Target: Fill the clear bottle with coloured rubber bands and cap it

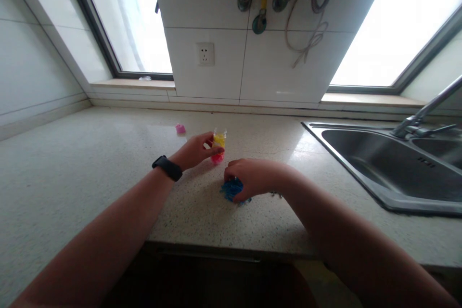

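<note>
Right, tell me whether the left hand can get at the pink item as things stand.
Probably yes: the pink item lies near the left hand, with nothing visible between them, though that hand holds the clear container and would likely need freeing.

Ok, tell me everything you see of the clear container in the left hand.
The clear container looks like thin, shiny plastic and is roughly upright, on or just above the speckled counter. Yellow shows in its upper part, pinkish red at the bottom. The left hand holds it from the side, thumb across the front. Whether it's open, I can't tell.
</note>
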`<state>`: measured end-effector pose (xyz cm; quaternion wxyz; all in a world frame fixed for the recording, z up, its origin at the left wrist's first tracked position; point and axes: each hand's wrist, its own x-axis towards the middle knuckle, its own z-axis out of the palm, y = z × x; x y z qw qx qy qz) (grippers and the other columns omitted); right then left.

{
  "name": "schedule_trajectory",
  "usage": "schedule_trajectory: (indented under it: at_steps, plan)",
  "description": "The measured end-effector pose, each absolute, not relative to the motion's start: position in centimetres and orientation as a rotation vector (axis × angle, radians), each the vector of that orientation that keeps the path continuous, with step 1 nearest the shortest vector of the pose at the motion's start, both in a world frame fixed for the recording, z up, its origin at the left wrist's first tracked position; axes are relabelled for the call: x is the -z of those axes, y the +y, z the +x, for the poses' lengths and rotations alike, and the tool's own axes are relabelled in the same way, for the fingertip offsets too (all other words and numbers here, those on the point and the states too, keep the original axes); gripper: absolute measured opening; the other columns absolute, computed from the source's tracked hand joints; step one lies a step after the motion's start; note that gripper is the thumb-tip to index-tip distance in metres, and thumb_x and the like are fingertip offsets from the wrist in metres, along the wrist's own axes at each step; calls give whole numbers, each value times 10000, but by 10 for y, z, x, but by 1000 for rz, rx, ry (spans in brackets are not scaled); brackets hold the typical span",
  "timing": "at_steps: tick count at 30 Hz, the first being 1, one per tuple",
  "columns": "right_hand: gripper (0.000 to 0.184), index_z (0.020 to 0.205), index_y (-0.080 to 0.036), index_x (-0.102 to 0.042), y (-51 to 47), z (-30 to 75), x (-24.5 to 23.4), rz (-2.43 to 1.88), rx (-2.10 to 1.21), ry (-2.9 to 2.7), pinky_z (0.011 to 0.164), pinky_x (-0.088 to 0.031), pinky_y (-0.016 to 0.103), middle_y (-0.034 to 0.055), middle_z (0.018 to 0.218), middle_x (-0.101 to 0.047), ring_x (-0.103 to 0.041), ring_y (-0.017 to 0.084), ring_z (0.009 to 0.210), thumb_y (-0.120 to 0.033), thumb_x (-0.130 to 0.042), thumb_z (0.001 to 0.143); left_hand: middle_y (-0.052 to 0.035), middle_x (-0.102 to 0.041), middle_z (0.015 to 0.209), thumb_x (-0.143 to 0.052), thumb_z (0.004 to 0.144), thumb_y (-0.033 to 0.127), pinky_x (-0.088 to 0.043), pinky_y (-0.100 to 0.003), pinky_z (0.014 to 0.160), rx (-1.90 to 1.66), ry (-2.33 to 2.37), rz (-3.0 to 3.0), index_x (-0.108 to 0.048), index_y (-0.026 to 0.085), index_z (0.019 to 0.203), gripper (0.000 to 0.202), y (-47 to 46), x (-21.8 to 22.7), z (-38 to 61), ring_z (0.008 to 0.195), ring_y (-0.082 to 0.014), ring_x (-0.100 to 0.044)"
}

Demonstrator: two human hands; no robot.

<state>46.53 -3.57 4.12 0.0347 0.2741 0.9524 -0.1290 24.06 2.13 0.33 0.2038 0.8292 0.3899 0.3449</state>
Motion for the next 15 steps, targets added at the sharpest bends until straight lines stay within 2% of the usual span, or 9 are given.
schedule_trajectory:
  at_steps: [8,15]
  plan:
    - [283,1013,-182,-735,-28,462,-36,826,471,2961,802,-458,281,62,971,-721,-640,184,869,-256,-678,746,-42,-670,883,-678,871,444,-471,-274,680,-964,1075,2329,-659,161,1006,314,23,-2,240,761,-144,-599]
    - [241,973,-180,-754,-19,466,-34,901,676,3059,759,-453,252,33,901,-731,-628,133,772,-184,-667,749,-47,-679,907,-682,867,445,-472,-267,681,-968,1058,2324,-659,160,1015,322,23,-1,240,795,-149,-608]
